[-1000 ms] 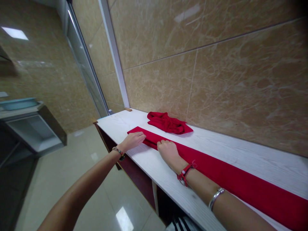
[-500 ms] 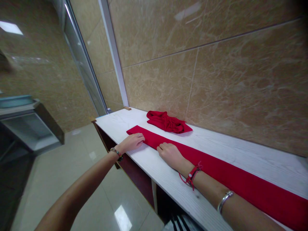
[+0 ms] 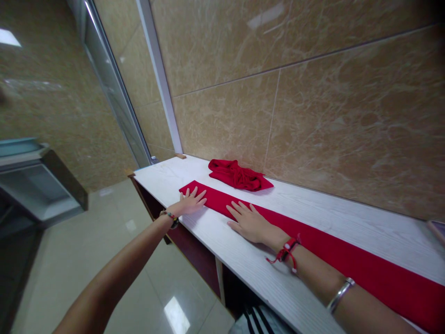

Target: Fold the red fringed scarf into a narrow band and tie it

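A long red cloth strip (image 3: 323, 253) lies flat along a white wooden counter (image 3: 229, 243). My left hand (image 3: 189, 203) rests palm down near the strip's far left end, fingers spread and flat. My right hand (image 3: 247, 220) lies palm down on the strip a little to the right, fingers stretched out. Neither hand holds anything. A red string bracelet and a silver bangle sit on my right wrist. A beaded bracelet circles my left wrist.
A bunched red cloth (image 3: 238, 175) lies against the tan marble wall (image 3: 313, 120) behind the strip. The counter's left end (image 3: 139, 172) drops to a glossy tiled floor (image 3: 104, 250). A grey cabinet (image 3: 38, 181) stands at the far left.
Both hands have gone from curled fingers on the strip's near edge to flat, spread palms. My right hand has slid slightly rightward along the cloth.
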{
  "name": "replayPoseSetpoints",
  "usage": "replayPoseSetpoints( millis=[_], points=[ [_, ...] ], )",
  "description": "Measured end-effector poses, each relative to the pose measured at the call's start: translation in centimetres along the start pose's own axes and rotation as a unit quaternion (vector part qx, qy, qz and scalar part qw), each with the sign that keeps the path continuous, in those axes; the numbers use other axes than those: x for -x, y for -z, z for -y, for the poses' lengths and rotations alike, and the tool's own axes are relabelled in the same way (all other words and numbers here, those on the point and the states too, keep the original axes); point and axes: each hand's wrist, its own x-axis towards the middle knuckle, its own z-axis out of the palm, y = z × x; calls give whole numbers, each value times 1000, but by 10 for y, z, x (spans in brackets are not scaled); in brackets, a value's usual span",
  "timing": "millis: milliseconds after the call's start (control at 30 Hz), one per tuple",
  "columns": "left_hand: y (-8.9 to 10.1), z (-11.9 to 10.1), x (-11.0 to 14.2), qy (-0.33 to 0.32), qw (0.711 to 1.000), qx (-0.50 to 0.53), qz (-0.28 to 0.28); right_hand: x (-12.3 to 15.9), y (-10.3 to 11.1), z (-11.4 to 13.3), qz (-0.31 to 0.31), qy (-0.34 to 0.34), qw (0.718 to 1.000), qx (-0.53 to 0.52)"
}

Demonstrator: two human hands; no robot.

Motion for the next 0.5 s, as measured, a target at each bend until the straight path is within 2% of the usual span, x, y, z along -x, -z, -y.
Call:
replayPoseSetpoints(
  millis=[100, 233, 400, 433, 500],
  points=[
    [7, -21, -6, 29, 999, 14, 9, -5, 2, 4, -16, 2, 1000, -1],
    [13, -51, -9, 19, 998, 44, 50, 1, -5, 1, -11, 10, 1000, 7],
    [20, -55, -7, 34, 995, 46, 79, 36, -7, -18, -34, 18, 996, 78],
    [23, -55, -6, 22, 996, 47, 75, 42, -6, -21, -38, 21, 994, 99],
    [30, -59, -5, -57, 996, 56, 50, 50, -5, -25, -49, 30, 989, 134]
  ],
)
